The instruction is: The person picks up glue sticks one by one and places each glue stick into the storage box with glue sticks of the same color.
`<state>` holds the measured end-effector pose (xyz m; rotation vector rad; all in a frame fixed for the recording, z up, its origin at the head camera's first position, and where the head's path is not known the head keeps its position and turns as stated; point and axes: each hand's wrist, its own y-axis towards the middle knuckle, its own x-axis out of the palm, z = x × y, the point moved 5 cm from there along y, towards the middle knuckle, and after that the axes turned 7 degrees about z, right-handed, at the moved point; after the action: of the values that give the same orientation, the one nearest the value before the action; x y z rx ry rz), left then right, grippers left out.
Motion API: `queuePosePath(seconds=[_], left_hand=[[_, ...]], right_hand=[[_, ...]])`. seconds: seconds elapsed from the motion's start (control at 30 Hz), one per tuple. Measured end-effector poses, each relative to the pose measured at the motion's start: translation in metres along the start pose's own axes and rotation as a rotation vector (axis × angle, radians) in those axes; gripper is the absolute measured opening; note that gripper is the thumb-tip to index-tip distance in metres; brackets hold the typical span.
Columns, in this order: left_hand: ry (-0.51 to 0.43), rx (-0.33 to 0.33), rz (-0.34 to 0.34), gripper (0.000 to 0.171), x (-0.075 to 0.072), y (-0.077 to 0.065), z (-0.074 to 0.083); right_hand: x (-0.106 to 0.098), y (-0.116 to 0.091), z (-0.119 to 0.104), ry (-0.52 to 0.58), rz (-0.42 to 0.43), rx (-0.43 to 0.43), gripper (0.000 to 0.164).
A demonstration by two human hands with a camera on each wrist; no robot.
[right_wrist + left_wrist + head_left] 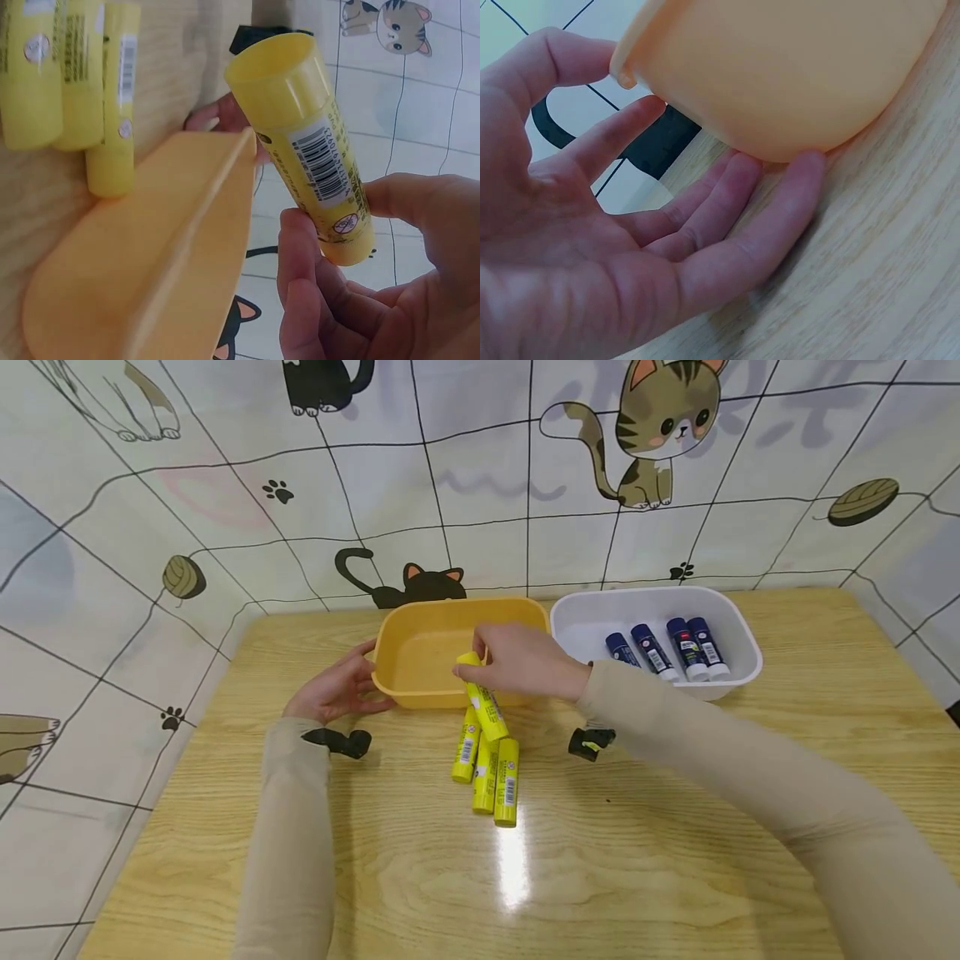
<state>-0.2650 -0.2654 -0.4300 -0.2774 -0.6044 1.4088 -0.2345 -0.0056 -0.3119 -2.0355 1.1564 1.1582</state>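
My right hand [525, 658] pinches a yellow glue stick [322, 157] between thumb and fingers, over the front rim of the orange tub [427, 700]. Below it, several more yellow glue sticks [507, 785] lie on the table in front of the tub. At the tub's left end is my left hand [337, 687]. In the left wrist view its fingers [772, 217] are spread and fairly straight, with fingertips touching the tub's outer wall and rim. The part of the tub's inside that shows in the head view holds nothing.
A white tub [731, 618] stands right beside the orange one, with several dark blue glue sticks [686, 647] lying in it. Both tubs sit at the back of the wooden table [637, 860], against a wall covering [480, 485] printed with cats.
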Motion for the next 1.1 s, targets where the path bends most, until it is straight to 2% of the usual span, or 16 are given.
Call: queuePosePath(seconds=[0.2, 0.4, 0.57, 0.67, 0.83, 1.1], left_hand=[[-0.009, 0.008, -0.003, 0.066, 0.001, -0.001, 0.0], [0.004, 0.014, -0.011, 0.066, 0.001, 0.0, 0.002], [0.004, 0.012, -0.006, 0.065, 0.001, 0.001, 0.001], [0.004, 0.01, 0.003, 0.066, 0.001, 0.0, 0.001], [0.001, 0.011, 0.007, 0.065, 0.0, -0.002, 0.002], [-0.019, 0.008, -0.061, 0.064, 0.0, -0.003, 0.0]], right_hand=[[-0.012, 0.015, 0.004, -0.053, 0.0, 0.01, 0.038], [-0.025, 0.031, 0.012, -0.088, -0.043, 0.037, 0.036], [-0.033, 0.044, 0.019, -0.107, -0.085, 0.057, 0.043], [-0.035, 0.054, 0.024, -0.104, -0.095, 0.087, 0.042], [-0.033, 0.071, 0.031, -0.086, -0.12, 0.148, 0.035], [-0.011, 0.09, 0.047, -0.064, -0.23, 0.257, 0.031]])
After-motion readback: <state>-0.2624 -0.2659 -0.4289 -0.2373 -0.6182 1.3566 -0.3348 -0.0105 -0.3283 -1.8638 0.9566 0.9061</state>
